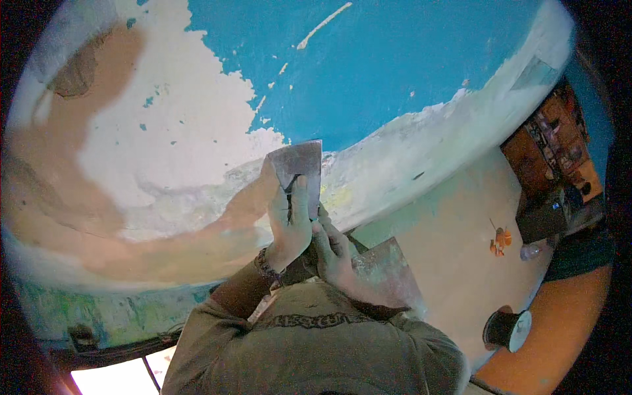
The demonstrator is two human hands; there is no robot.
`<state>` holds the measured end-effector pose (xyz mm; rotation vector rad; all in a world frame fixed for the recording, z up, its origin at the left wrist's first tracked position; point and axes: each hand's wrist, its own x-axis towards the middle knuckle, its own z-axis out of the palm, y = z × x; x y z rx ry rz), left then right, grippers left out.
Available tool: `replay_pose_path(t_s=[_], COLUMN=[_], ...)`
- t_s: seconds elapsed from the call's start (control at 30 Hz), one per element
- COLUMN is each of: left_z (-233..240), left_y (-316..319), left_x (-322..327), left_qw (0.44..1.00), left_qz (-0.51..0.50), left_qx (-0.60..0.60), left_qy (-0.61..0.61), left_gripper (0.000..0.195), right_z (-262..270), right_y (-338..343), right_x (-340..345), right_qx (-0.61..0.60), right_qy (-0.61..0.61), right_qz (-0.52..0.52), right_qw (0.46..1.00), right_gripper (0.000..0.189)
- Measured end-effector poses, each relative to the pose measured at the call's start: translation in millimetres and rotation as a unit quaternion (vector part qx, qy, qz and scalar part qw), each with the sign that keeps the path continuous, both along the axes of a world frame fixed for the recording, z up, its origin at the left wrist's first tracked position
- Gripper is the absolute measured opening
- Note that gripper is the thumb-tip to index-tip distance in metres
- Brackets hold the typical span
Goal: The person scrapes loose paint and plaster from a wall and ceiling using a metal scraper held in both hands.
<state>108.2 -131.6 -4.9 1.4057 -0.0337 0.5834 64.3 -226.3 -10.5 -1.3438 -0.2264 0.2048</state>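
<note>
My left hand (289, 227), with a bracelet at the wrist, holds a thin grey flat sheet (308, 160), its fingers laid along the face. Something dark shows between those fingers. Close against it, my right hand (333, 249) has its thumb and bent fingers at the sheet's lower end; its grip is partly hidden. A second flat piece (392, 264), grey with pinkish and greenish smears, shows beside and behind my right hand and forearm; I cannot tell whether that hand holds it. Beyond my hands spreads a large curved surface (375, 64), blue with pale filler-like patches.
On the right, a beige surface (444, 227) bears a small orange item (501, 242), a clear object (531, 252) and a dark spool-like cylinder with a pale end (521, 331). A box-like container of mixed items (560, 143) stands at the far right. The curved surface's pale edge (424, 182) crosses in front of me.
</note>
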Motion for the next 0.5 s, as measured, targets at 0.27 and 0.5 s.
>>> replay_pose_path(t_s=[0.27,0.5], left_z=[43.5,28.2], left_y=[-7.5,-15.9], left_x=[1.1,-14.1], left_qw=[0.997,0.998], left_qz=[-0.032,-0.019], left_qx=[-0.038,-0.056], left_qy=[0.064,0.027], left_gripper=[0.020,0.019], right_z=[18.9,9.6], right_y=[-7.0,-8.3], right_x=[8.6,-9.4], right_qx=[0.097,0.130], right_qy=[-0.017,0.049], right_qz=[0.048,0.027], right_qw=[0.994,0.990], right_gripper=[0.046,0.042])
